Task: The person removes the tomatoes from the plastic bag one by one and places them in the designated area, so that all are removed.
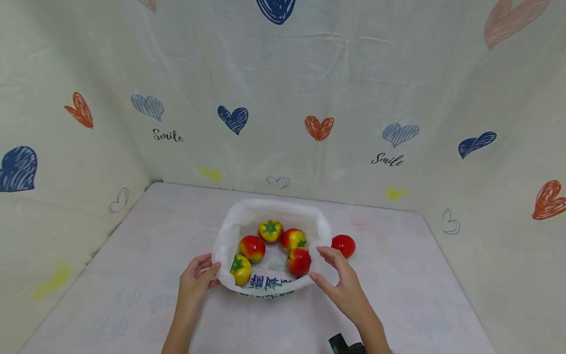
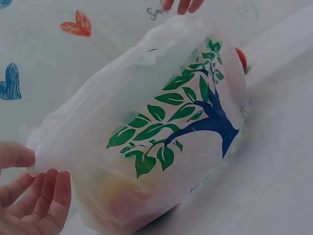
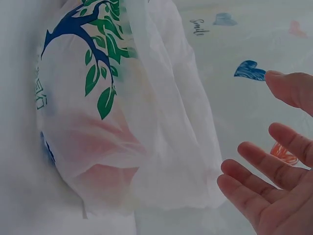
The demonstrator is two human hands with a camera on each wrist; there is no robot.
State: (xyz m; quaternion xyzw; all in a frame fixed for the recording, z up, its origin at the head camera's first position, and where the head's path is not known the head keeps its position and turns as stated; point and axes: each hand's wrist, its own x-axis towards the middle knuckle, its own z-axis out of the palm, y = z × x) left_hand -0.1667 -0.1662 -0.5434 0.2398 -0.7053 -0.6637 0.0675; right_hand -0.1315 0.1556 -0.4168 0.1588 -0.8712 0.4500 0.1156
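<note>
A white plastic bag, printed with a green-leaved tree, lies open-mouthed on the table. Several red-and-yellow toy tomatoes with green star-shaped tops are inside it. The left hand pinches the bag's left rim between thumb and fingers; the left wrist view shows the same grip. At the bag's right rim is the right hand, thumb and fingers spread apart. In the right wrist view its fingers hold nothing and stand beside the plastic. A red tomato lies outside the bag, just beyond the right fingers.
The table has a pale cover. Behind and beside it hangs a light curtain printed with hearts and the word Smile. A black device is at the right wrist.
</note>
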